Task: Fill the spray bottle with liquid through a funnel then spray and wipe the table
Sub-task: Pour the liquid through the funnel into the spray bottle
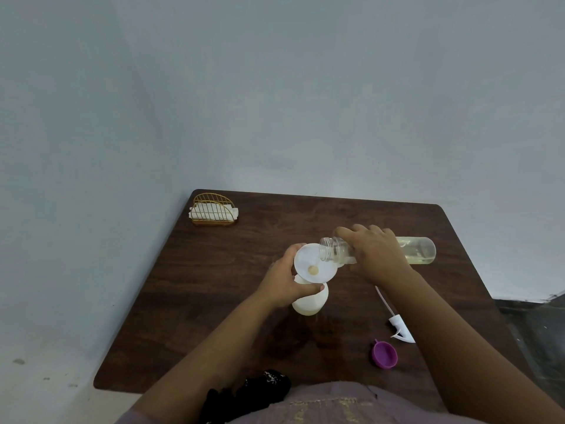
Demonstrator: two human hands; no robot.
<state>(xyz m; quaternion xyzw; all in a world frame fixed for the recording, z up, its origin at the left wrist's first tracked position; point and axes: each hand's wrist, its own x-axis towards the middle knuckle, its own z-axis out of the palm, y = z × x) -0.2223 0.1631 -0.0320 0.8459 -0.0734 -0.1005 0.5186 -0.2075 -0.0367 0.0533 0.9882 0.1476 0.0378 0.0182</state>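
Dim, even, cool indoor light; soft shadows only beneath the hands. Overall focus soft. Wide-angle distortion bows the table (305, 215) edges. No glare visible.

white funnel (315, 264), purple cap (385, 354), brown table (214, 286)

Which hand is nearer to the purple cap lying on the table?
Right. The purple cap lies at the near right of the table; the right hand grips the clear bottle farther back on that side, while the left hand holds the funnel well to the cap's left.
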